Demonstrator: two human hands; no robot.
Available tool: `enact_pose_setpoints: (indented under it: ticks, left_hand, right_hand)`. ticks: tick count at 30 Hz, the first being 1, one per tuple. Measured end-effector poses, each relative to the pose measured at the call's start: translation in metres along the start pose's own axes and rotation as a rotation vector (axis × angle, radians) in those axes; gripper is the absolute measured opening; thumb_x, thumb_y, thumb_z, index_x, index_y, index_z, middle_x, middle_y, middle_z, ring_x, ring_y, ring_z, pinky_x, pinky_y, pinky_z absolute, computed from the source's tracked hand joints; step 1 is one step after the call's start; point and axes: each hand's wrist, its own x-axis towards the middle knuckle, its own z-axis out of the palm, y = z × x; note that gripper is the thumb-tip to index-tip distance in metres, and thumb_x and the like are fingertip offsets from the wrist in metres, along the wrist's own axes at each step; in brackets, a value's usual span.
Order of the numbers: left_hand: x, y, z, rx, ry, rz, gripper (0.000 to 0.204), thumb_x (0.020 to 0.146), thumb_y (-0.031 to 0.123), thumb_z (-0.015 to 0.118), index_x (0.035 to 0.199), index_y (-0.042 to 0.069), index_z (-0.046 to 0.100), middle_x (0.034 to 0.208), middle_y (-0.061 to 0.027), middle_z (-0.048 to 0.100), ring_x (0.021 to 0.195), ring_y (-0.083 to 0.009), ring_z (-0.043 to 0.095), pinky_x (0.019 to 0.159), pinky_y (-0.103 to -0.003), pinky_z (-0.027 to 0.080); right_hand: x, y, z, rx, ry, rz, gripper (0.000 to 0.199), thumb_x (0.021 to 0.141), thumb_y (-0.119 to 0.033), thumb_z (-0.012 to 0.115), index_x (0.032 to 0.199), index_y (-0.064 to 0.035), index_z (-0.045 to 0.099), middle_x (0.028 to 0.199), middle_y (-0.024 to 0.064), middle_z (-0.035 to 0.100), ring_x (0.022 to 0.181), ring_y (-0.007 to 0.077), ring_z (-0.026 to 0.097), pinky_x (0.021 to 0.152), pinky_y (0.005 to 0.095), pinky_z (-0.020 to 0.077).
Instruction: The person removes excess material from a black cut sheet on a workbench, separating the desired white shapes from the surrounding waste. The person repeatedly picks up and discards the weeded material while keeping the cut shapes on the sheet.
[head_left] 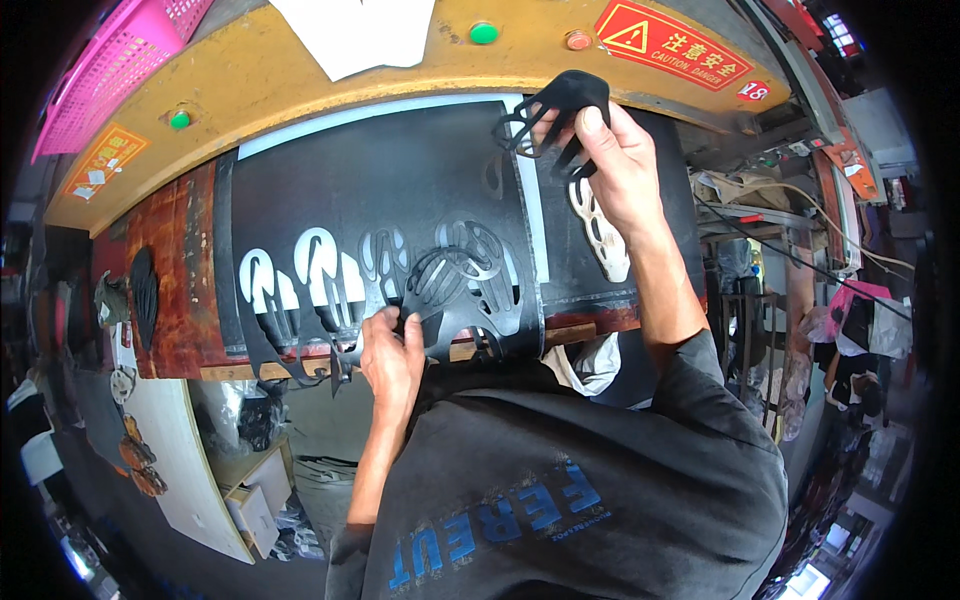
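Observation:
My right hand (622, 165) is raised at the upper right, thumb and fingers closed on black cut pieces (578, 92) with looped openings; how many there are is unclear. Close to its wrist lies a pale cutting die (602, 238) with a curved outline and several openings. At the near edge of the dark cutting board (370, 170), my left hand (392, 350) pinches the edge of a thin black sheet (455, 318). That sheet is full of curved cut-outs, and its strips overlap and hang partly over the edge. White shows through the openings on its left side.
Across the far side runs a yellow machine beam (300, 95) with a green button (484, 33), a red button (579, 40) and warning stickers. A pink basket (120, 60) stands at the far left. A dark bundle (145, 298) lies on the reddish-brown surface (190, 260).

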Motion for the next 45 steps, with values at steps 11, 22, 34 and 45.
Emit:
enact_pose_setpoints:
  ticks: [11,22,34,45]
  left_hand:
    - [0.074,0.027,-0.021,-0.699,-0.591,-0.467,0.026,0.103,0.031,0.068,0.108,0.006,0.069,0.092,-0.004,0.068,0.067,-0.0138,0.063,0.059,-0.029,0.055]
    - [0.11,0.088,-0.076,-1.029,-0.331,-0.164,0.023,0.106,0.024,0.063,0.106,0.004,0.073,0.091,0.0003,0.071,0.079,-0.0076,0.065,0.067,-0.025,0.053]
    - [0.03,-0.01,0.001,-1.191,-0.436,-0.612,0.026,0.11,0.019,0.052,0.117,-0.001,0.066,0.105,-0.0125,0.076,0.09,-0.0203,0.077,0.075,-0.034,0.068]
    - [0.027,-0.008,-0.013,-1.056,-0.258,-0.501,0.031,0.109,0.028,0.055,0.111,0.0,0.068,0.109,-0.0124,0.075,0.089,-0.02,0.075,0.07,-0.032,0.062]
  right_hand:
    - [-0.034,0.049,0.044,-0.051,-0.037,0.298,0.035,0.111,-0.028,0.062,0.127,0.0019,0.07,0.111,0.0064,0.074,0.099,0.0141,0.068,0.092,0.0285,0.0524]
    - [0.014,0.003,0.028,0.058,0.094,-0.036,0.038,0.111,-0.031,0.064,0.131,0.0,0.071,0.114,0.0054,0.076,0.1,0.0112,0.069,0.089,0.0268,0.0549]
    - [-0.096,0.122,0.096,-0.511,-0.861,-0.1,0.054,0.098,-0.03,0.075,0.148,-0.0135,0.063,0.142,0.0172,0.059,0.131,0.0364,0.057,0.112,0.0487,0.0483]
    - [-0.073,0.122,0.102,-0.619,-0.787,0.219,0.05,0.107,-0.039,0.064,0.145,-0.0062,0.064,0.119,0.0223,0.071,0.109,0.0396,0.071,0.097,0.048,0.0575]
